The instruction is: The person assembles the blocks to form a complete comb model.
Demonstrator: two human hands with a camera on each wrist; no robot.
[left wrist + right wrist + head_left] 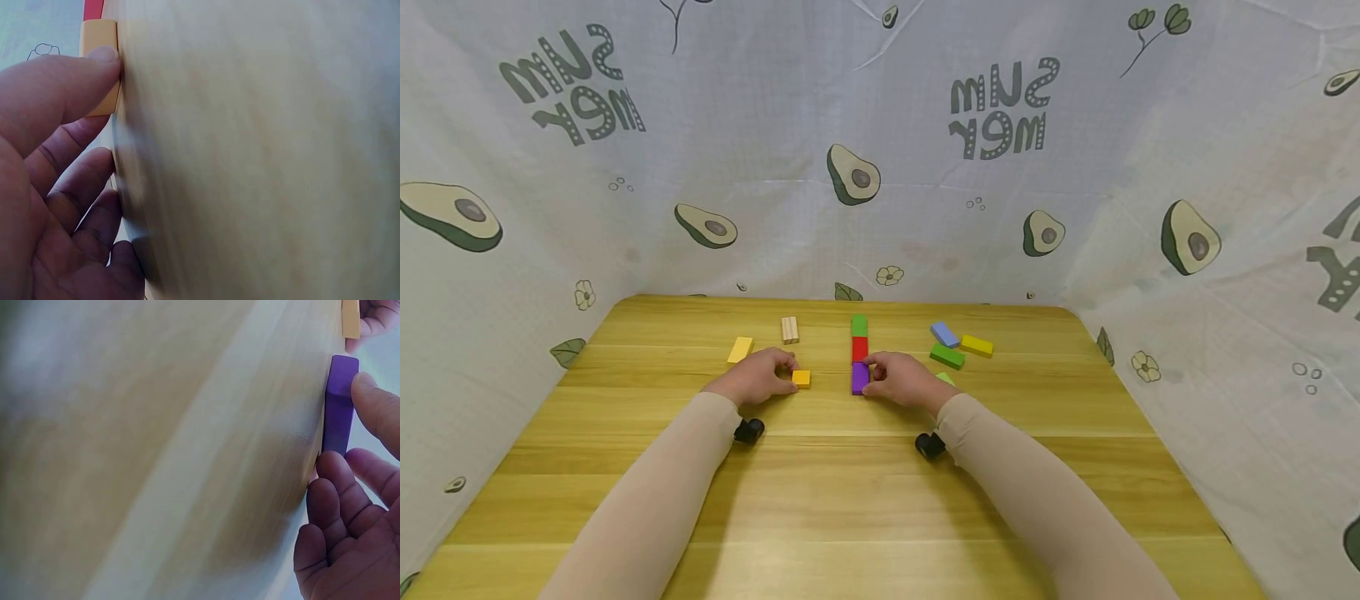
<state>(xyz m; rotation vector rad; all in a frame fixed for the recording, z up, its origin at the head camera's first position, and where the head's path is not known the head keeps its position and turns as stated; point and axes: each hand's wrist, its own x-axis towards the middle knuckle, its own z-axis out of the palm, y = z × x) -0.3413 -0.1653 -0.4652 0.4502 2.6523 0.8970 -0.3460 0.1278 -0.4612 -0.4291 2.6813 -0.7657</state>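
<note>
My left hand (756, 377) pinches an orange block (802, 379) between thumb and fingers, low over the table. In the left wrist view the thumb lies across that orange block (99, 32), while the other fingers are loosely bent. A purple block (859, 382) is held at its right side by my right hand (906, 381), thumb near its front end. Beyond it, a red block (860, 349) and a green block (859, 325) continue the same straight row, end to end. The right wrist view shows the purple block (340, 406) flat by the thumb.
Left of the row lie a plain wooden block (790, 330) and a light yellow block (741, 349). To the right are a blue block (944, 335), a yellow block (977, 346), a green block (947, 357) and a partly hidden light green block (945, 378). A printed cloth (775, 208) hangs behind the table.
</note>
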